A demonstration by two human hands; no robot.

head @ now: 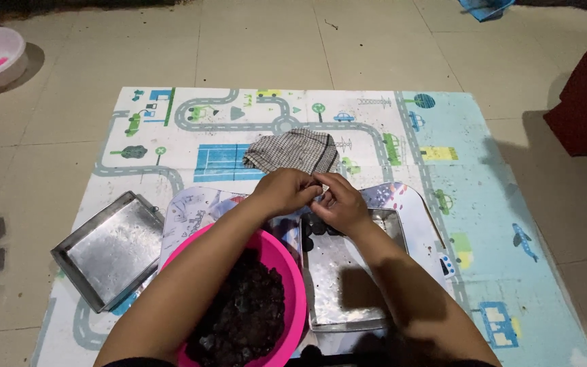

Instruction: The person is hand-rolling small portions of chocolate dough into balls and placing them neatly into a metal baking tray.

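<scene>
Dark sticky lump (318, 197), you are pinching it in both hands' fingers (307, 185) above the shiny steel tray (348, 285); it risks dropping onto the mat.

Shiny metal tray (348, 285), glossy pink plastic bowl (292, 272), matt checked cloth (293, 151), smooth printed mat (443, 136)

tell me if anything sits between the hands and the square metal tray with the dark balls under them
Nothing visible does. The left hand and right hand meet just above the square metal tray, right over its row of dark balls.
</scene>
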